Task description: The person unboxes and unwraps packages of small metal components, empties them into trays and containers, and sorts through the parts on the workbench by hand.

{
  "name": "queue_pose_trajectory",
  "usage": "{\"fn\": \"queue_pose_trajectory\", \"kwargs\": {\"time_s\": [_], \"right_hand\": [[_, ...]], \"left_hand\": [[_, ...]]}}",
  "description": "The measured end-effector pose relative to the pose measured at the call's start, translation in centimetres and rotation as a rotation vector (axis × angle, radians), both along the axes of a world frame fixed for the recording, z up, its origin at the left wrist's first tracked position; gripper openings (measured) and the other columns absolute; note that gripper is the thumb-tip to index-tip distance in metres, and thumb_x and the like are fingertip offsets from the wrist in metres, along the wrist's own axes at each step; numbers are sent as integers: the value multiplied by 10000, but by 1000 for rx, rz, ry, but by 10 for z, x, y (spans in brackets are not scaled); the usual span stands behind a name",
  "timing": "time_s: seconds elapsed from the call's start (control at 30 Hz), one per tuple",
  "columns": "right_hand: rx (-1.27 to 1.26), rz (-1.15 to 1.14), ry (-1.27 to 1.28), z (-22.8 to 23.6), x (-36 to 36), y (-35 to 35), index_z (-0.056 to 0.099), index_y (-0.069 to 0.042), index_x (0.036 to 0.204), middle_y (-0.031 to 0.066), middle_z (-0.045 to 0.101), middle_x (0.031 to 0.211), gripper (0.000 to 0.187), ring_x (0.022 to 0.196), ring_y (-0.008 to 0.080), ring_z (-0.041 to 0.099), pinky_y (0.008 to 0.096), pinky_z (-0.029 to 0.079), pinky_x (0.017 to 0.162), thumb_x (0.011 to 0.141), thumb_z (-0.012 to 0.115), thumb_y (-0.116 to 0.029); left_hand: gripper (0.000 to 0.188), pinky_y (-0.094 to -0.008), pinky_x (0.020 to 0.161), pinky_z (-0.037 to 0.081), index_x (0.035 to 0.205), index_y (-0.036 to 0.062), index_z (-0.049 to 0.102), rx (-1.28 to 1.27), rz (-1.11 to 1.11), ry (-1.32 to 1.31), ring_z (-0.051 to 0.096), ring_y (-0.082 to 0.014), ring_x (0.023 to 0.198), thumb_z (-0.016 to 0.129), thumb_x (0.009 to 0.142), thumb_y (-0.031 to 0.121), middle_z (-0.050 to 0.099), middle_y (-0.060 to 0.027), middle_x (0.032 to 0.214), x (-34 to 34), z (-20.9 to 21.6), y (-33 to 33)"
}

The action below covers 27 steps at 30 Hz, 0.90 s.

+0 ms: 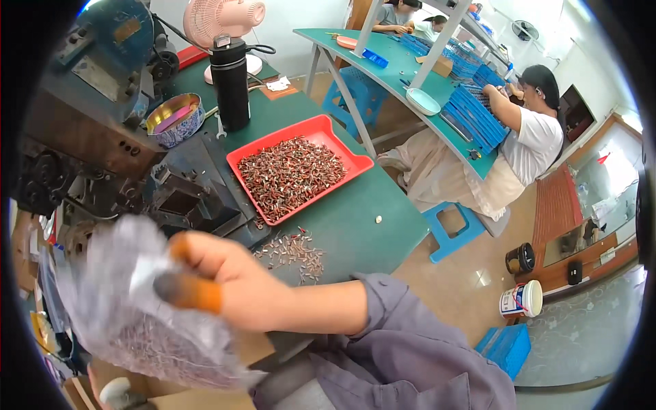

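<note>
Our right hand (239,290) pinches the plastic bag (160,338). We should grip tight. We can't tell our left fingers' state.

Straight ahead of you, the tray (352,162) sits on the table (362,225), small parts (294,174) in it, loose pieces (298,256) spread on your side. Beyond it stands the flask (231,85), the bowl (181,131) to its left (a wrench (221,127) lies between). The machine (89,116) is at left; nearer you, your right hand (239,287) has the bag (147,328).
</note>
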State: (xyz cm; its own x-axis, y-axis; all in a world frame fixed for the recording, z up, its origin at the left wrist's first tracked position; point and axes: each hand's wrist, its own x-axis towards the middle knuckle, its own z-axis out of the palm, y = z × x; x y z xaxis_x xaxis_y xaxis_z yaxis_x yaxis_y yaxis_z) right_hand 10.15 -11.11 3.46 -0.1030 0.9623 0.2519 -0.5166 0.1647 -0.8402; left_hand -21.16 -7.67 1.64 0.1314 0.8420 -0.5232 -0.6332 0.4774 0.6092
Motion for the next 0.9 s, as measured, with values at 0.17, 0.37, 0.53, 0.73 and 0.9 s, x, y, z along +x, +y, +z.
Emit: {"fn": "queue_pose_trajectory", "kwargs": {"time_s": [0.17,0.37,0.53,0.73,0.9], "right_hand": [[-54,37,214,16,50,-11,496,-30,1182,23,582,1115,346,1002,88,549,260,442,871,879,649,-96],[-19,-8,-277,-16,19,-26,510,-31,882,18,512,811,196,771,108,482,267,411,692,861,675,-135],[227,-2,-765,-53,-17,-16,522,-19,842,156,552,795,233,737,357,571,421,468,627,804,676,-190],[263,-19,-1260,-55,-26,-27,596,-4,923,142,598,853,274,728,305,591,368,499,645,727,742,-127],[265,-43,-1216,-64,-20,-28,606,7,947,118,584,825,239,668,218,557,294,440,587,757,722,-79]], "left_hand": [[429,-366,881,465,1257,39,386,380,54,290,547,-261,1022,550,904,218,518,-180,1188,-3,-9,36],[299,-357,785,489,1066,-20,499,854,143,658,573,-255,883,577,907,221,579,-178,1017,-16,-15,49],[294,-348,706,508,906,-70,593,1105,335,1294,594,-250,766,599,910,224,630,-176,875,-93,18,-49],[333,-408,915,417,1038,14,604,856,689,2106,542,-268,1014,564,903,316,589,-164,1076,-212,9,-200],[217,-356,772,450,848,25,547,1087,661,1510,540,-253,857,587,862,237,570,-175,968,-113,35,-172]]}}
